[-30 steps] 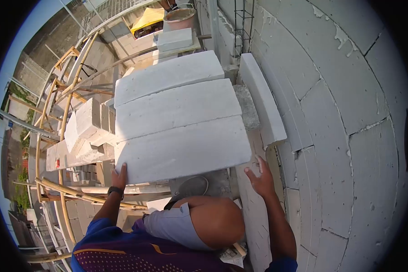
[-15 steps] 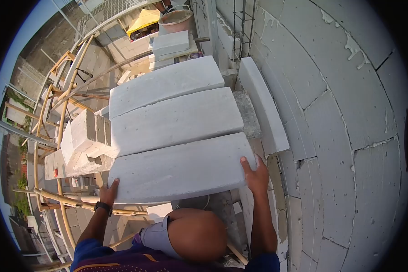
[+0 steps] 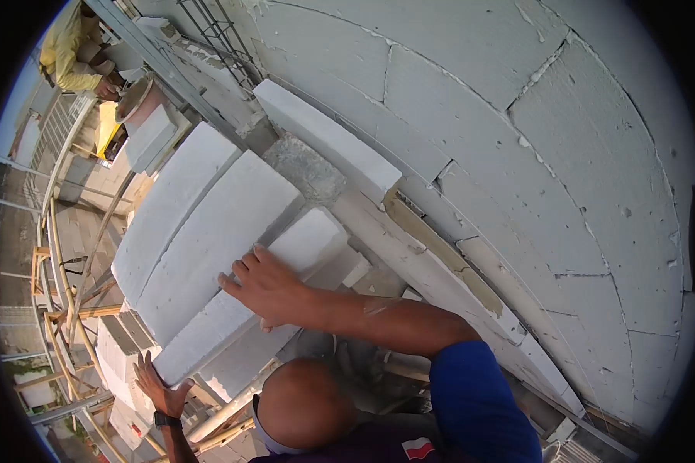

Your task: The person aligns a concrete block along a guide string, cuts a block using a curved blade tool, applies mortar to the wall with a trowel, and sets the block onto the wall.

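Steadying the near block [image 3: 208, 330], apparently on its long edge beside the flat blocks [image 3: 222, 220], calls for even pressure from the right hand [image 3: 269, 287], its fingers gripping across the top, and the left hand [image 3: 161, 392], fingers spread open at one end.

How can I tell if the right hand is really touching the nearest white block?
Touching. The head view shows the right hand draped over the nearest white block, fingers across its top, thumb by the near side.

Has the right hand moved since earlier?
Yes, the right hand moved left, away from the wall, along the nearest block, from its right end towards its middle.
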A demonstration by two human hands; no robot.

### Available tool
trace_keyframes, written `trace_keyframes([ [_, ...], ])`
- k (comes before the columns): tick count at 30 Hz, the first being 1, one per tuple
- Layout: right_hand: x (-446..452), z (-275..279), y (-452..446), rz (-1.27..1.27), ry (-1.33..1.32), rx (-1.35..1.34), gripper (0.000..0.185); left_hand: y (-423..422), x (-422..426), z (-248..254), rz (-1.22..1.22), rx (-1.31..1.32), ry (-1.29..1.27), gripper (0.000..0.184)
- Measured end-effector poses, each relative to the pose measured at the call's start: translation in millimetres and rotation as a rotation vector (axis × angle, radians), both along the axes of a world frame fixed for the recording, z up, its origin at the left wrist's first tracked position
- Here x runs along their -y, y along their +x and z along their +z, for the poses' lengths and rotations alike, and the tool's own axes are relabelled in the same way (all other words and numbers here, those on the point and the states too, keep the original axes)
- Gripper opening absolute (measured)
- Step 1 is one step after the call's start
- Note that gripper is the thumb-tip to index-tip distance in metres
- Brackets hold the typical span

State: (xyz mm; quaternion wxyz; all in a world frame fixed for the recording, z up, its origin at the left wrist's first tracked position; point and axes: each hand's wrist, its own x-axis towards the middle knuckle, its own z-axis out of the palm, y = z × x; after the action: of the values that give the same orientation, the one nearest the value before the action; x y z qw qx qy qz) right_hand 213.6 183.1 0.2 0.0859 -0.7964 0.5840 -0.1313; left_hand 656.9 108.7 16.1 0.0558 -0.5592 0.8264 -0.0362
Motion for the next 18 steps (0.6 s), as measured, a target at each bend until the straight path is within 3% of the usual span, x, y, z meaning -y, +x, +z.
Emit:
trace_keyframes([
  [3, 17.9, -42.0, 18.9, -0.02, -0.136, 0.017, 0.08, -31.4, -6.6, 18.3, -0.279, 0.048, -0.035, 0.118],
  [6, 4.4, -41.2, 21.6, -0.024, -0.176, 0.065, 0.066, -41.6, 11.4, 6.8, -0.148, -0.064, 0.13, 0.114],
  [7, -0.7, -36.2, 16.9, -0.019, -0.163, 0.077, 0.062, -43.8, 12.2, 10.1, -0.256, -0.058, 0.1, 0.098],
  [10, -47.6, -18.4, -4.3, -0.032, -0.092, 0.067, 0.061, -67.3, -1.2, 31.6, -0.379, -0.127, 0.1, 0.093],
  [13, -116.9, 11.9, -39.3, -0.147, 0.038, 0.082, 0.077, -127.0, -9.2, 73.3, -0.565, -0.141, 0.105, 0.089],
  [15, -163.8, 38.6, -59.2, -0.217, 0.176, 0.06, 0.083, -176.8, -13.1, 100.1, -0.771, -0.134, 0.069, 0.088],
  [18, -232.3, 43.1, -65.5, -0.386, 0.16, 0.07, 0.088, -261.1, -19.7, 131.9, -1.037, -0.112, 0.128, 0.084],
])
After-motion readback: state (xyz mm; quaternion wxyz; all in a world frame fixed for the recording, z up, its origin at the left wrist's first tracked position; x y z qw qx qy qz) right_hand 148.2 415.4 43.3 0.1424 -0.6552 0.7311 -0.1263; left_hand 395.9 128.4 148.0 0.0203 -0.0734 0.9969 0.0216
